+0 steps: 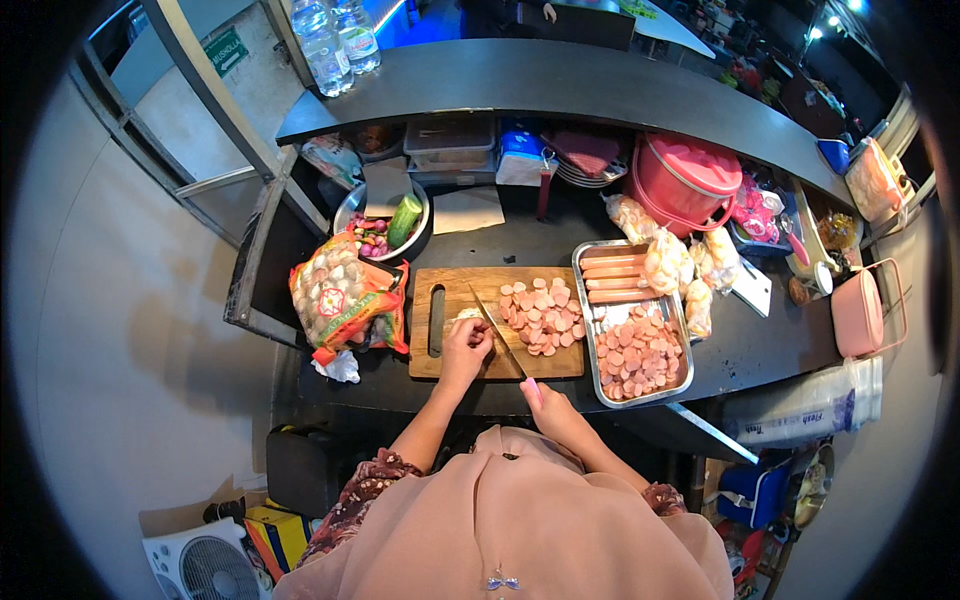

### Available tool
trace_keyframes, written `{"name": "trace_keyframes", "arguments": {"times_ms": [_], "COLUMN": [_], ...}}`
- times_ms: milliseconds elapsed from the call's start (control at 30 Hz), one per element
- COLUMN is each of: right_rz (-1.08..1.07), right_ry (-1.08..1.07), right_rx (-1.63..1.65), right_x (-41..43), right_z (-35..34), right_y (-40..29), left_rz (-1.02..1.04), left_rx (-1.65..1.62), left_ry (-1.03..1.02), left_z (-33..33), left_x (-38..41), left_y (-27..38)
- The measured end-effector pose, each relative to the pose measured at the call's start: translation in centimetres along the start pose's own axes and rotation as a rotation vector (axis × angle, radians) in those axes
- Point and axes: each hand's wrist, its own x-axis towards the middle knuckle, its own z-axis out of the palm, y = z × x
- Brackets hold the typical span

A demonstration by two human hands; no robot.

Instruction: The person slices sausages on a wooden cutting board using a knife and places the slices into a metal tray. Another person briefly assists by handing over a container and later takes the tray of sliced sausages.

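Observation:
My right hand (555,411) is closed around the pink handle of a kitchen knife (504,337), whose blade slants up and left over a wooden cutting board (540,367). On the board's left half, my left hand (466,346) has its fingers curled beside the blade, next to a small pale, crumbly-looking piece (470,313); whether the fingers hold anything is hidden. Sliced sausage (541,315) is piled on the board's right side. A metal tray (684,375) to the right holds whole sausages (611,277) at its far end and more slices (637,352) nearer me.
Left of the board lie a packed plastic bag (337,300) and a metal bowl (426,225) with a cucumber and shallots. Tied bags (664,262) overlap the tray's upper right. Behind stand a pink lidded bucket (686,184) and a raised shelf (525,75) with water bottles (322,56).

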Motion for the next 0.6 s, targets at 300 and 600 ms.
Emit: {"name": "trace_keyframes", "arguments": {"times_ms": [300, 600], "right_rz": [-0.045, -0.017], "right_ry": [-0.003, 0.007], "right_rx": [0.019, -0.04], "right_x": [3.6, 1.0], "right_z": [1.0, 0.6], "right_y": [-0.6, 0.3], "left_rz": [0.002, 0.001], "left_rx": [0.012, 0.018], "left_ry": [0.001, 0.017], "left_z": [-0.1, 0.1], "left_x": [0.0, -0.2], "left_y": [0.2, -0.4]}}
